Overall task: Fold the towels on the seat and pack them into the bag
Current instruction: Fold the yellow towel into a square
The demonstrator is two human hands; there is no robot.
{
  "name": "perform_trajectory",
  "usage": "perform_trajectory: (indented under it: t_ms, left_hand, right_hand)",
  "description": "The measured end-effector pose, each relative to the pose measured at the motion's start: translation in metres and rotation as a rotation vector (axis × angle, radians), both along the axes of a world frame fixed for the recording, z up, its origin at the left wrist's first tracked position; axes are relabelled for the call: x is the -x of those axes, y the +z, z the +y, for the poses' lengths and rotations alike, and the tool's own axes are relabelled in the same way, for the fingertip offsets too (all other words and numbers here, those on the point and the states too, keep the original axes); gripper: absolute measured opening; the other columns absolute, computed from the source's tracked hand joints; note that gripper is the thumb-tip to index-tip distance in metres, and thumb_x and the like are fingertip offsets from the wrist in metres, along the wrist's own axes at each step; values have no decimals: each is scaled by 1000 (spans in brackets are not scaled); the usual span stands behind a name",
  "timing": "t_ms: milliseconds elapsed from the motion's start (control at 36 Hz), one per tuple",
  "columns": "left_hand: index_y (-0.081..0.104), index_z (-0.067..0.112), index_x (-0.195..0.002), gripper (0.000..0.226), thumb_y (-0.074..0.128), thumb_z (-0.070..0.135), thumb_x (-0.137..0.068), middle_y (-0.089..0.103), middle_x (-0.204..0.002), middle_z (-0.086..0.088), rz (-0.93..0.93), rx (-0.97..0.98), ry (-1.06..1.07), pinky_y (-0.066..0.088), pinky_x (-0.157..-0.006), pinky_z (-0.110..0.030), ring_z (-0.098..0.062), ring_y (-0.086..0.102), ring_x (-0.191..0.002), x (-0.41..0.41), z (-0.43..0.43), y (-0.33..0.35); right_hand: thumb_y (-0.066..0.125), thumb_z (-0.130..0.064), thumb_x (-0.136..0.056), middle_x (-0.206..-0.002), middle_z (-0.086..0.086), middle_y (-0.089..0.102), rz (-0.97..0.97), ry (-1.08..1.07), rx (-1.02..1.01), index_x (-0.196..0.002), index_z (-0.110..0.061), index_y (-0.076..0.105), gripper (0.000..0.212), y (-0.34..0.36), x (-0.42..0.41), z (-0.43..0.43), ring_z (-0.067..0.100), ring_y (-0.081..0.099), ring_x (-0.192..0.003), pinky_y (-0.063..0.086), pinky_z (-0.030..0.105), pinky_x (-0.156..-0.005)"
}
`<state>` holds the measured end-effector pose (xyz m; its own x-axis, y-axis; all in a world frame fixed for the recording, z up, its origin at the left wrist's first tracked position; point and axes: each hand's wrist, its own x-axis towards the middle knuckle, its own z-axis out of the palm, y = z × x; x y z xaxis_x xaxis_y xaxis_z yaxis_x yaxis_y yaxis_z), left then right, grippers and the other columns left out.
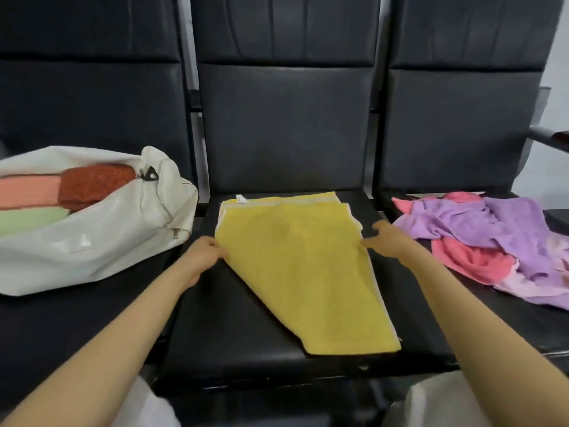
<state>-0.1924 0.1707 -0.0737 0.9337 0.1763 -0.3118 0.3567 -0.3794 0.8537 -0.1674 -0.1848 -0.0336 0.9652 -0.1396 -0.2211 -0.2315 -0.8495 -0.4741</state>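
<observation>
A yellow towel lies partly folded on the middle black seat, its far part doubled over and its near end tapering toward me. My left hand pinches the towel's left edge. My right hand grips its right edge. On the left seat an open white bag holds folded towels: a rust-red one, a peach one and a pale green one. A loose heap of purple towels and pink towels sits on the right seat.
Three black padded seats stand in a row with tall backrests behind them. A dark armrest juts out at the far right. My knees in light trousers show at the bottom edge.
</observation>
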Motion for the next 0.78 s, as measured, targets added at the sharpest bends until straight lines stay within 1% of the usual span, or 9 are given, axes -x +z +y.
perform_trajectory:
  t_ms: [28,83,139,250,389,500,583,667,778]
  left_hand:
    - [60,3,-107,21,63,13,-89,60,-103,-7,30,-76,-7,40,-81,-29,-21,54,-101,1,-1,-4]
    - [56,5,-106,25,67,19,-88,52,-105,-6,71,-199,10,40,-82,-30,-25,53,-107,5,-3,-8]
    - [57,5,-111,36,70,28,-87,52,-116,-9,80,-270,45,44,-93,-35,-29,50,-116,6,-2,-13]
    - [64,16,-84,17,73,30,-84,62,-102,-1,37,-142,45,44,-98,-38,-24,55,-109,6,-3,-19]
    - [68,24,-104,37,76,46,-75,63,-116,1,-21,-138,77,40,-105,-47,-24,54,-115,5,1,-30]
    - [55,17,-131,70,74,52,-74,55,-133,-5,-24,-107,144,34,-110,-49,-30,47,-126,4,1,-34]
    - [63,20,-122,57,75,48,-74,58,-131,-3,-45,-56,160,33,-110,-48,-27,49,-125,-4,7,-41]
    - [69,22,-98,30,77,40,-75,63,-121,-2,-68,-52,175,36,-108,-46,-25,53,-118,-3,6,-40]
    - [57,14,-82,14,67,22,-86,61,-100,-1,-181,51,169,41,-77,-27,-16,54,-93,7,-13,-18]
  right_hand:
    - [60,-29,-91,-131,13,51,52,38,78,-136,-3,41,55,-3,3,2,27,52,-111,43,29,-78]
    - [59,-33,-90,-114,10,58,132,112,216,-119,-3,52,42,-8,7,6,21,51,-90,38,25,-63]
    - [58,-36,-91,-104,6,56,175,132,299,-114,-4,54,40,-14,11,11,21,51,-87,39,25,-68]
    - [58,-31,-88,-95,4,53,177,104,309,-100,-9,50,26,-22,14,17,22,56,-89,43,28,-69]
    - [56,-24,-90,-76,0,47,169,102,278,-74,-12,43,23,-25,12,21,17,51,-72,37,24,-55]
    - [54,-22,-92,-75,1,48,165,103,281,-72,-14,42,25,-28,11,21,12,46,-63,33,23,-50]
    - [54,-21,-92,-74,0,47,171,113,296,-71,-14,42,25,-26,12,21,12,45,-63,33,23,-50]
    - [54,-19,-91,-74,0,47,183,116,300,-71,-14,42,24,-23,12,18,12,45,-62,33,22,-50]
    - [58,-18,-86,-77,0,47,214,131,297,-74,-15,42,20,-19,16,15,12,46,-63,33,23,-50]
